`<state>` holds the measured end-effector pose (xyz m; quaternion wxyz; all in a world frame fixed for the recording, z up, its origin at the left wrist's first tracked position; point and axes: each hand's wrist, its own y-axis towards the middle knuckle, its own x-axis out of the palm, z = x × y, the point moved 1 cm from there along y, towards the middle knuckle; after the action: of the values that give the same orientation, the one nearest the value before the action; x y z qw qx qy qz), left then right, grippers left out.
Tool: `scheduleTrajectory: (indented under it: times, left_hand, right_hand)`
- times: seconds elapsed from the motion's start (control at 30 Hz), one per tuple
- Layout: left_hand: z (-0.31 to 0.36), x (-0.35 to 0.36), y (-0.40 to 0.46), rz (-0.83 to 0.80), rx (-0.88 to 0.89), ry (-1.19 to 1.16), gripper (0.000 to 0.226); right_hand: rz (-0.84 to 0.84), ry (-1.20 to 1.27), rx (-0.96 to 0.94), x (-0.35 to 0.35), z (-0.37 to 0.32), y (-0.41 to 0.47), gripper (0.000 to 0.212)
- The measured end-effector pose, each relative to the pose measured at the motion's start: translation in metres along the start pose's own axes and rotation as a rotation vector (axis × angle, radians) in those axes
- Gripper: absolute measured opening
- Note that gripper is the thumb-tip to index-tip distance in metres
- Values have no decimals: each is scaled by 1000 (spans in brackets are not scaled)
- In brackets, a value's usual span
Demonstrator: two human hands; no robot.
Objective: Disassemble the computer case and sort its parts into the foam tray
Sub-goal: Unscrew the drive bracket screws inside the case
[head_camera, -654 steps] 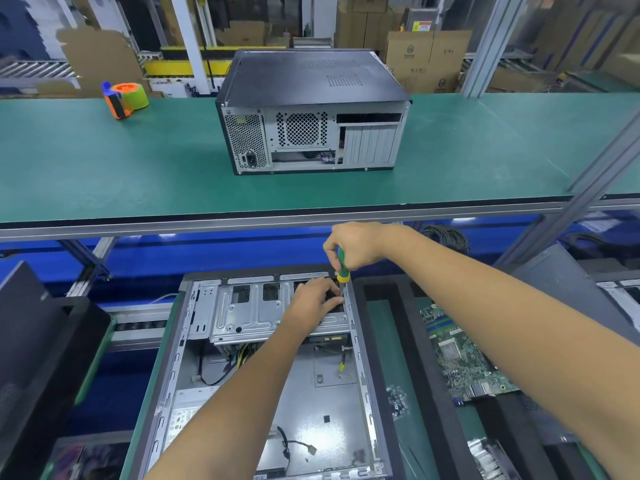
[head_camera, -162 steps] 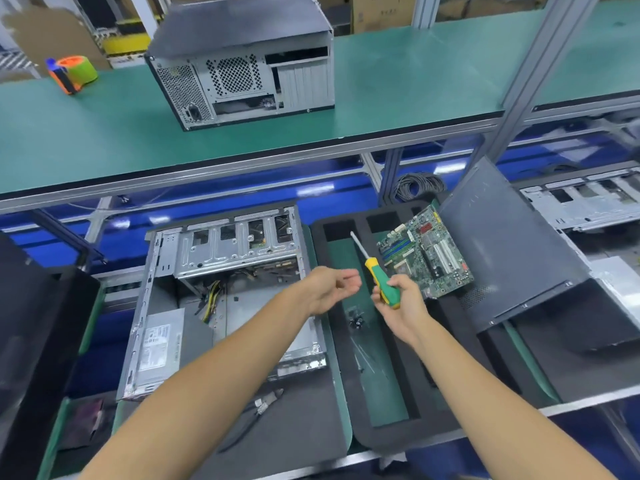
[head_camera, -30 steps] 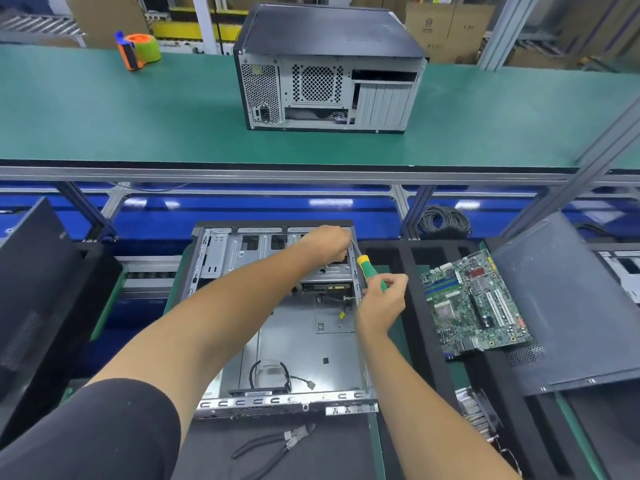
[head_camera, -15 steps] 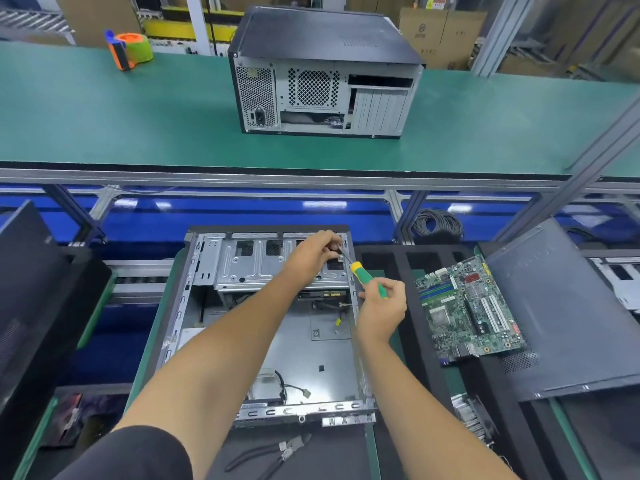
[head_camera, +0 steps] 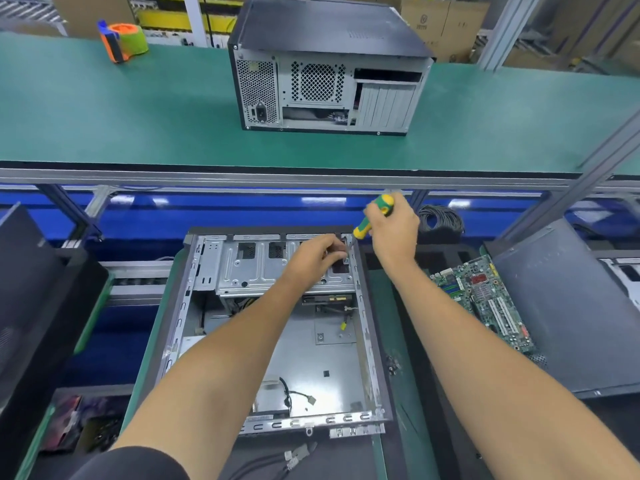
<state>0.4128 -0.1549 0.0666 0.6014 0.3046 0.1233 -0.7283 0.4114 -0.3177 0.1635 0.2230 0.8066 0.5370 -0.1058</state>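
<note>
An open computer case [head_camera: 322, 362] lies flat before me, with a silver drive cage [head_camera: 256, 271] at its far end. My left hand [head_camera: 313, 258] rests on the cage's right part, fingers curled near the far right corner. My right hand [head_camera: 393, 230] grips a green and yellow screwdriver [head_camera: 374, 216], raised steeply, its tip pointing down at that corner. To the right sits the black foam tray [head_camera: 415, 306]; a green motherboard [head_camera: 485, 299] lies in it, and small screws [head_camera: 391, 363] lie on its green strip.
A closed computer case [head_camera: 329, 71] stands on the upper green shelf [head_camera: 138, 116], with a tape dispenser [head_camera: 123, 41] at the far left. A dark side panel [head_camera: 568, 313] lies to the right. Pliers [head_camera: 294, 457] lie near the front edge. A black panel [head_camera: 31, 289] leans at left.
My right hand has lifted and swung the screwdriver from a low slant to a steep angle over the cage's far right corner. My left hand stays on the cage.
</note>
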Motion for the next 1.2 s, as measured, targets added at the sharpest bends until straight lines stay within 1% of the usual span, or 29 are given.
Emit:
scheduleTrajectory:
  times: [0.07,0.13,0.23,0.3,0.4,0.57,0.7,1.1,1.2]
  left_hand:
    - [-4,0,1,12,-50,-49,13]
    - [-6,1,2,-11,-60,-25,15]
    - [-8,4,3,-55,-23,52,12]
    - [-8,4,4,-55,15,92,12]
    - [-9,3,5,-30,14,89,10]
    - [-10,4,6,-43,41,111,15]
    - [-10,5,6,-48,23,152,19]
    - [-10,5,7,-46,25,166,17]
    - [-9,5,7,-47,32,183,18]
  right_hand:
    - [-91,-130,-69,6,-11,17,21]
    - [-186,-235,-103,12,-18,30,22]
    - [-309,-358,-113,20,-23,41,25]
    - [-348,-404,-138,25,-23,43,25]
    - [-350,-414,-175,29,-26,46,26]
    - [-412,-458,-207,31,-27,49,25]
    - [-420,-471,-211,32,-25,46,25]
    - [-432,-483,-226,31,-32,45,27]
    - [-462,-491,-229,29,-37,46,27]
